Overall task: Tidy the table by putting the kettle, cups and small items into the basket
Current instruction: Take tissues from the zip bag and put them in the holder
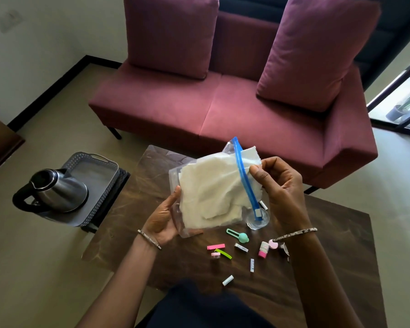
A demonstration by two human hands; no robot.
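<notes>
Above the dark wooden table (pixel 336 235) I hold a clear zip bag (pixel 211 195) stuffed with white tissue, its blue zip strip running down the right side. My left hand (pixel 162 217) grips the bag's lower left edge. My right hand (pixel 282 185) pinches the blue strip near the top. A steel kettle (pixel 57 189) with a black handle stands in the grey basket (pixel 104 183) left of the table. A clear glass cup (pixel 258 220) sits under the bag's corner. Several small items (pixel 242 248) lie scattered on the table in front of me.
A maroon sofa (pixel 223 110) with two cushions stands just beyond the table. The basket rests on a dark low stand at the table's left edge. A glass door is at the far right. Beige floor surrounds the table.
</notes>
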